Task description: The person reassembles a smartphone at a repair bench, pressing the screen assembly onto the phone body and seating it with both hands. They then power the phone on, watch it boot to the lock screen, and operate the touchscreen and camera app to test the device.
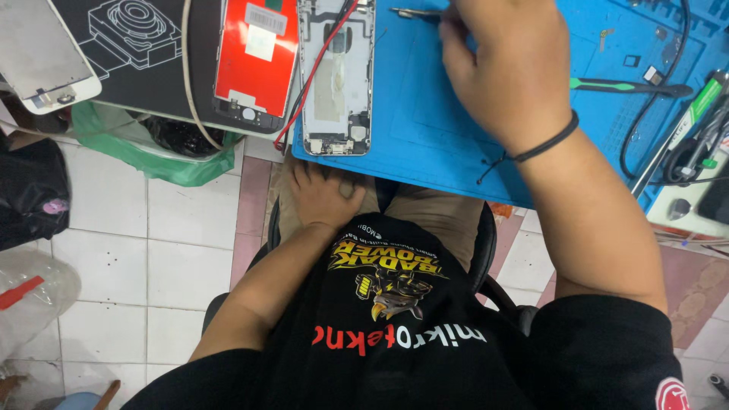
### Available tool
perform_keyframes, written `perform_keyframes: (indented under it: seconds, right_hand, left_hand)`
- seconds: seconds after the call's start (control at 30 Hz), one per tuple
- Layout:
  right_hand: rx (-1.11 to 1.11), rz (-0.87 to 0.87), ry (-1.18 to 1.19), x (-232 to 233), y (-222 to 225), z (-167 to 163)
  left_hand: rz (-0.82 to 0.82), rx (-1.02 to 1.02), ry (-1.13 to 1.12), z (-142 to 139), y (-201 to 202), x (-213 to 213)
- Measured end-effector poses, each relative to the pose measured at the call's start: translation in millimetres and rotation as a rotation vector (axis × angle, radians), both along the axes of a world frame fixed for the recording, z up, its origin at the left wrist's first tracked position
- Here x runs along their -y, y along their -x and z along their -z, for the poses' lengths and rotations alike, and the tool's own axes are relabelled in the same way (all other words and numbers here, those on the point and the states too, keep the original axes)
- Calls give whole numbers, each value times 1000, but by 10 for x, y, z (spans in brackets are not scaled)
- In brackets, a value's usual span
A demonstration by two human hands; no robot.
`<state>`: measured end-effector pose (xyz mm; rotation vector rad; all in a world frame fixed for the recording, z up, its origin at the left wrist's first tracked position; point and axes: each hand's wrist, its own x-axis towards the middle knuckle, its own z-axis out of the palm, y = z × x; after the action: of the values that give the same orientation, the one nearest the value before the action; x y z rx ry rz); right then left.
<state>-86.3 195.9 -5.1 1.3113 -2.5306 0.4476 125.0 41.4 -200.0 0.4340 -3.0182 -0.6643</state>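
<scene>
My right hand (507, 64) reaches over the blue work mat (425, 129) with its fingers closed on metal tweezers (414, 13) near the top edge. My left hand (326, 193) rests flat on my thigh below the mat's edge, fingers spread, holding nothing. An opened phone housing (336, 76) lies on the mat's left end, with a red wire (307, 83) crossing it. A detached phone screen with a red back (254, 61) lies just left of it.
A white phone display (42, 53) sits at the top left on a dark mat. A green bag (152, 152) hangs below the bench. A green-handled tool (623, 86), cables and a soldering handle (683, 129) lie at the right. White floor tiles show at the left.
</scene>
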Motion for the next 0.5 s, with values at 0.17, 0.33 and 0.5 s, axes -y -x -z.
perform_keyframes:
  seconds: [0.17, 0.33, 0.5]
  right_hand:
    - [19, -2, -18, 167, -146, 125]
    - [-87, 46, -148, 261, -193, 390]
    - [-149, 82, -90, 295, -158, 440]
  left_hand:
    - [3, 37, 29, -39, 13, 7]
    - [22, 92, 13, -79, 35, -16]
    - [40, 3, 70, -94, 46, -30]
